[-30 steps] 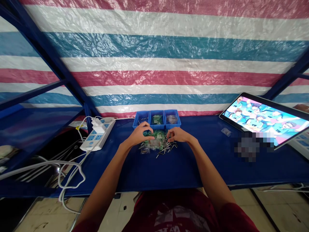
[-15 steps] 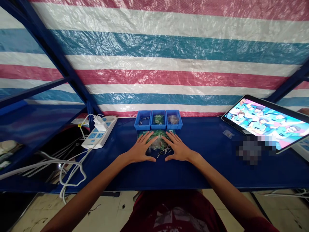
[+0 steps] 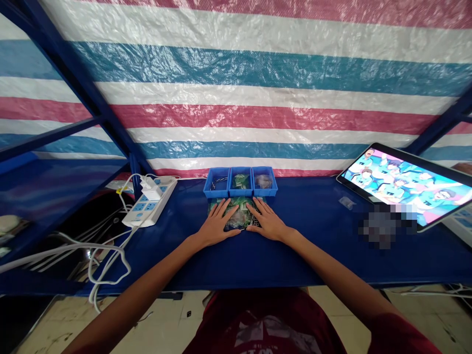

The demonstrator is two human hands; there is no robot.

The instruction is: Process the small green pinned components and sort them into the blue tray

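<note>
Fingers splaying wide, our left hand [image 3: 214, 229] and right hand [image 3: 272, 224] are closing in further than moments ago, bunching the mixed pile [image 3: 241, 216] between them, just before the blue bins [image 3: 241, 193]; our palms are hiding anything beneath.

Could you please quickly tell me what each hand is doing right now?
Left hand: open, fingers spread at the pile, nothing gripped.
Right hand: open, likewise.

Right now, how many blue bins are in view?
3, side by side in a row beyond the hands: left bin, middle bin, right bin. None looks hidden.
</note>
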